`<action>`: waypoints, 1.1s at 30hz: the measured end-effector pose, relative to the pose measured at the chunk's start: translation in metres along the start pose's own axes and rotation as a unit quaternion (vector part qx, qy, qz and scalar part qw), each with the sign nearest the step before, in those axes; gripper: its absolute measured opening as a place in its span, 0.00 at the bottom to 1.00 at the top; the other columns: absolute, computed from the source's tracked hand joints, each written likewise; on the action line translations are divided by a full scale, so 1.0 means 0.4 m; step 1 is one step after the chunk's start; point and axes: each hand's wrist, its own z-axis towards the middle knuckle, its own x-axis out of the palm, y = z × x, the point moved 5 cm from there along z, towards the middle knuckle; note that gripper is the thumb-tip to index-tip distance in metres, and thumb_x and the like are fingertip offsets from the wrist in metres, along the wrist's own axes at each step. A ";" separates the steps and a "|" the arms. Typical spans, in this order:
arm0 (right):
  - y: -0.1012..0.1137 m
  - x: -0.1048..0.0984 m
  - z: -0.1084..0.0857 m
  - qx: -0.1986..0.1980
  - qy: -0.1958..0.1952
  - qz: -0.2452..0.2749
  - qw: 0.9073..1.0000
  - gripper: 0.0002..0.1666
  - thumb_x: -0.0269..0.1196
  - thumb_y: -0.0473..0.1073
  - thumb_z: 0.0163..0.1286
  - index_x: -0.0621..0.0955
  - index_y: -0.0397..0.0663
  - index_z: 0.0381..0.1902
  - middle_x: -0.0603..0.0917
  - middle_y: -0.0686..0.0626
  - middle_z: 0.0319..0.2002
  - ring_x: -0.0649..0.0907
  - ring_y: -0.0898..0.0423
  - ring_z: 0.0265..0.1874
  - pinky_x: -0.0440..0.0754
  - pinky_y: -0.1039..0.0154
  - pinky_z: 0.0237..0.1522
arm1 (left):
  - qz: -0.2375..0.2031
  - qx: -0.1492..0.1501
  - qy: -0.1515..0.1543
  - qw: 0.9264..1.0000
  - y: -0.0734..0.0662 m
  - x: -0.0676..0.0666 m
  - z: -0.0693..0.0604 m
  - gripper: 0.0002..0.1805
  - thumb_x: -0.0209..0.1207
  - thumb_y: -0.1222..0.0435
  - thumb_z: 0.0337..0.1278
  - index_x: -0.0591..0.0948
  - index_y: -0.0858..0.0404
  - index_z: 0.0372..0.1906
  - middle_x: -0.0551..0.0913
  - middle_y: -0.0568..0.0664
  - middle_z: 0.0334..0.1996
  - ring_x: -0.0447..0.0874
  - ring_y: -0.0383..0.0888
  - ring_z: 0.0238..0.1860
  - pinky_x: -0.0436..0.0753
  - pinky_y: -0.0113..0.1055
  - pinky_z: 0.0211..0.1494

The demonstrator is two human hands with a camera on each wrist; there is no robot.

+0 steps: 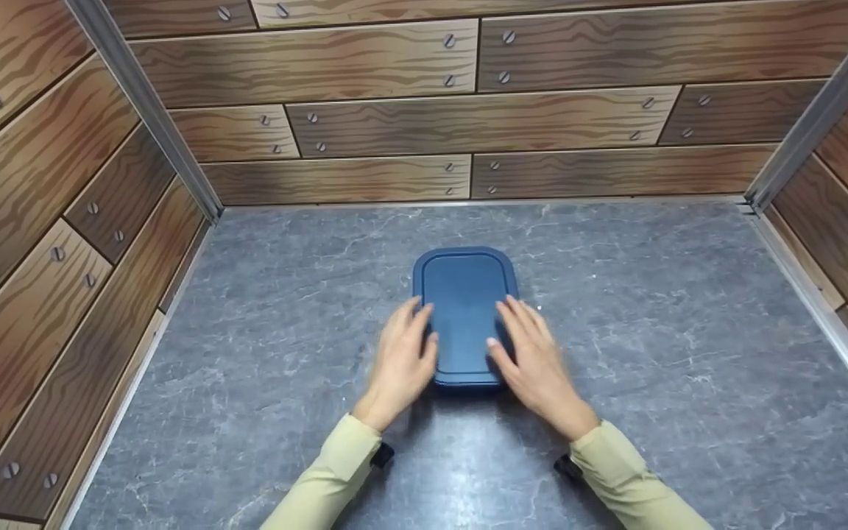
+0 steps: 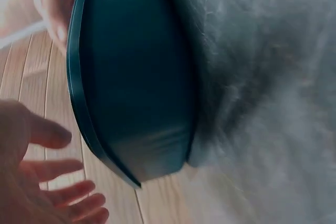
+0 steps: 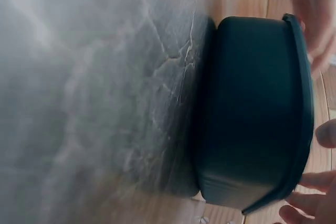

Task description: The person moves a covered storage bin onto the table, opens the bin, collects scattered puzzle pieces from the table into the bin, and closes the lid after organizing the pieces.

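A dark blue lidded box (image 1: pixel 464 324), oblong with rounded corners, lies lengthwise on the grey table with its lid on. My left hand (image 1: pixel 398 361) is at its left long side, fingers spread and loosely bent. In the left wrist view that hand (image 2: pixel 50 177) shows a gap between its fingers and the box wall (image 2: pixel 136 77). On the opposite long side is my right hand (image 1: pixel 538 361), its fingers also apart and relaxed. The right wrist view has its fingertips (image 3: pixel 304 203) by the lid's rim; whether they touch it I cannot tell.
The grey marbled table (image 1: pixel 659 331) reaches out on all sides of the box. Wood-patterned panels (image 1: pixel 380 66) stand behind it and at left and right, joined by metal corner strips (image 1: pixel 166 125).
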 end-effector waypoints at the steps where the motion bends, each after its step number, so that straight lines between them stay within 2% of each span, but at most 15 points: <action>1: 0.004 0.008 0.007 -0.010 0.009 -0.013 1.000 0.35 0.55 0.52 0.76 0.65 0.41 0.73 0.61 0.42 0.74 0.58 0.44 0.73 0.51 0.43 0.72 | 0.011 0.018 0.012 1.000 -0.009 0.008 0.007 0.25 0.60 0.67 0.63 0.75 0.70 0.64 0.70 0.63 0.66 0.66 0.59 0.68 0.62 0.50 0.71; 4: 0.014 0.035 0.026 -0.029 0.039 -0.054 0.997 0.36 0.50 0.57 0.77 0.64 0.44 0.75 0.59 0.43 0.75 0.55 0.44 0.75 0.46 0.44 0.73 | 0.049 0.040 0.062 0.996 -0.026 0.036 0.027 0.27 0.57 0.64 0.67 0.71 0.68 0.68 0.65 0.61 0.71 0.60 0.58 0.72 0.58 0.50 0.73; 7: 0.021 0.054 0.039 -0.039 0.049 -0.084 0.995 0.35 0.46 0.59 0.78 0.64 0.46 0.75 0.60 0.45 0.75 0.54 0.45 0.75 0.45 0.44 0.73 | 0.073 0.035 0.100 0.992 -0.027 0.061 0.039 0.29 0.53 0.62 0.70 0.67 0.65 0.72 0.60 0.59 0.74 0.56 0.56 0.74 0.57 0.49 0.74; 10: 0.025 0.061 0.046 -0.043 0.051 -0.103 0.992 0.34 0.45 0.59 0.79 0.65 0.48 0.75 0.61 0.45 0.75 0.55 0.46 0.75 0.46 0.44 0.73 | 0.076 0.020 0.125 0.989 -0.021 0.079 0.040 0.29 0.49 0.60 0.73 0.64 0.63 0.74 0.58 0.57 0.75 0.53 0.54 0.75 0.56 0.48 0.74; 14: 0.027 0.066 0.050 -0.045 0.050 -0.114 0.991 0.33 0.45 0.58 0.79 0.66 0.48 0.74 0.61 0.45 0.74 0.56 0.45 0.75 0.46 0.43 0.73 | 0.082 0.007 0.145 0.986 -0.012 0.101 0.030 0.29 0.45 0.58 0.75 0.60 0.61 0.76 0.57 0.54 0.76 0.52 0.50 0.75 0.52 0.46 0.75; 20: 0.026 0.069 0.051 -0.039 0.061 -0.135 0.988 0.33 0.47 0.57 0.78 0.66 0.48 0.74 0.63 0.45 0.74 0.58 0.44 0.74 0.48 0.42 0.72 | 0.120 0.014 0.155 0.980 -0.009 0.122 0.020 0.30 0.41 0.56 0.76 0.56 0.56 0.78 0.58 0.49 0.76 0.51 0.48 0.76 0.47 0.45 0.76; 28: 0.025 0.075 0.052 -0.031 0.078 -0.143 0.986 0.32 0.50 0.55 0.76 0.69 0.48 0.72 0.65 0.44 0.73 0.60 0.44 0.73 0.48 0.42 0.72 | 0.163 0.022 0.174 0.971 -0.007 0.126 0.012 0.28 0.39 0.55 0.77 0.63 0.58 0.75 0.58 0.49 0.75 0.49 0.48 0.76 0.45 0.45 0.77; 33: 0.023 0.073 0.055 -0.026 0.086 -0.131 0.987 0.32 0.49 0.55 0.77 0.69 0.48 0.73 0.64 0.44 0.73 0.60 0.45 0.73 0.48 0.42 0.72 | 0.155 0.017 0.186 0.970 -0.008 0.122 0.017 0.28 0.39 0.54 0.77 0.63 0.58 0.75 0.58 0.49 0.75 0.49 0.48 0.76 0.46 0.45 0.77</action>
